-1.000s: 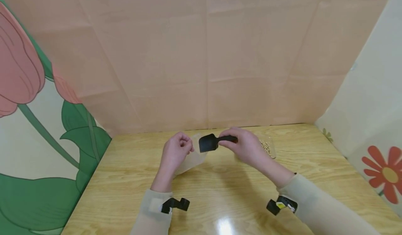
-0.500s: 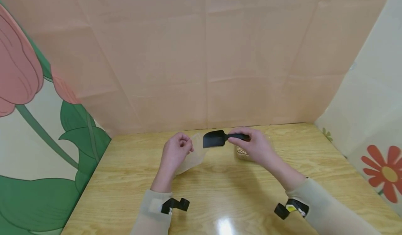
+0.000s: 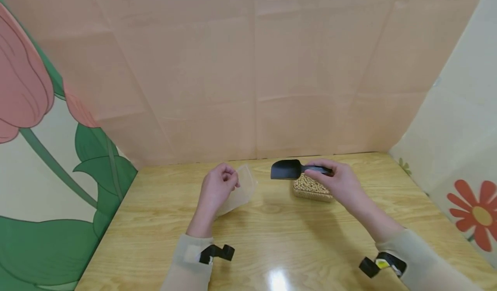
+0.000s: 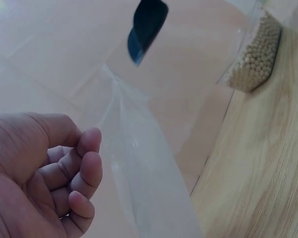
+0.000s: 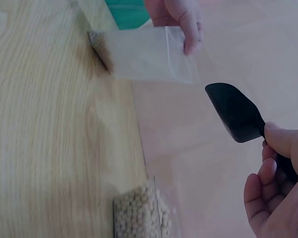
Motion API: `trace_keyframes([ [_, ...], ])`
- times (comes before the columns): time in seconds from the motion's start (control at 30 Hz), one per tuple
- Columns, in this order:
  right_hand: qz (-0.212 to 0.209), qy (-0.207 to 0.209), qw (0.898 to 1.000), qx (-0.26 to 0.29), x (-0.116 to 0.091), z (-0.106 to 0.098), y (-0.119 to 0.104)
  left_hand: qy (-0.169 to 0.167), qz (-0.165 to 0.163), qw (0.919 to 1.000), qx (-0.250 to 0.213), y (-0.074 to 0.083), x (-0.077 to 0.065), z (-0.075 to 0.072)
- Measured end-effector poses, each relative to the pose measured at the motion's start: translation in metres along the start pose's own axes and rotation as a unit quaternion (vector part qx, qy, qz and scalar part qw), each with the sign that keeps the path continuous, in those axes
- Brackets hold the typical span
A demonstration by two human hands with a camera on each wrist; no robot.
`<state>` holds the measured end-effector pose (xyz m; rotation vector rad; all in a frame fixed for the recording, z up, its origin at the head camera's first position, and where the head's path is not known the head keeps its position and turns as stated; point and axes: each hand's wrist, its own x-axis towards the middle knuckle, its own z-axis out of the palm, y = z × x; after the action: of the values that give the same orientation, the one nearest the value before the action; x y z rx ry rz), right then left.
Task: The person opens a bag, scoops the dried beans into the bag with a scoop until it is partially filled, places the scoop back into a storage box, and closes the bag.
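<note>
My left hand (image 3: 219, 187) pinches the top edge of a translucent zip bag (image 3: 241, 191). In the right wrist view the bag (image 5: 139, 54) hangs upright over the table, with a small brownish mass at its bottom corner. My right hand (image 3: 339, 181) grips the handle of a black scoop (image 3: 285, 170) between thumb and fingers. The scoop is held in the air, right of the bag and apart from it, with no beans showing on it. Below and behind the scoop stands a clear plastic box (image 3: 312, 194) full of pale round beans (image 4: 258, 57), partly hidden by my right hand.
The wood-grain table (image 3: 256, 248) ends at a pinkish cloth backdrop (image 3: 252, 88). To the left is a panel with painted tulips (image 3: 25, 71); to the right, a pale panel with a red flower (image 3: 477, 215).
My right hand has drawn the scoop rightward, away from the bag and over toward the bean box, turning the scoop a little. The left hand and bag have stayed put.
</note>
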<state>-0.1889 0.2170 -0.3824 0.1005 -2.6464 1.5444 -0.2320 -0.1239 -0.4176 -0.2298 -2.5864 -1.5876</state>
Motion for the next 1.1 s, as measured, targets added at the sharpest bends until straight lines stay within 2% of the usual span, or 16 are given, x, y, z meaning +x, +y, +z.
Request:
trace_keyframes([
  [0.67,0.007,0.042,0.994,-0.103,-0.007,-0.044,0.052,-0.001,-0.008,1.0,0.001,0.001,0.0,0.0],
  [0.87,-0.004,0.044,0.992,-0.116,-0.008,-0.059,0.064,-0.003,-0.006,1.0,-0.001,0.001,0.0,0.0],
  [1.1,0.012,0.043,0.988,-0.151,-0.007,-0.071,0.075,-0.005,-0.004,1.0,-0.001,0.001,-0.001,0.001],
])
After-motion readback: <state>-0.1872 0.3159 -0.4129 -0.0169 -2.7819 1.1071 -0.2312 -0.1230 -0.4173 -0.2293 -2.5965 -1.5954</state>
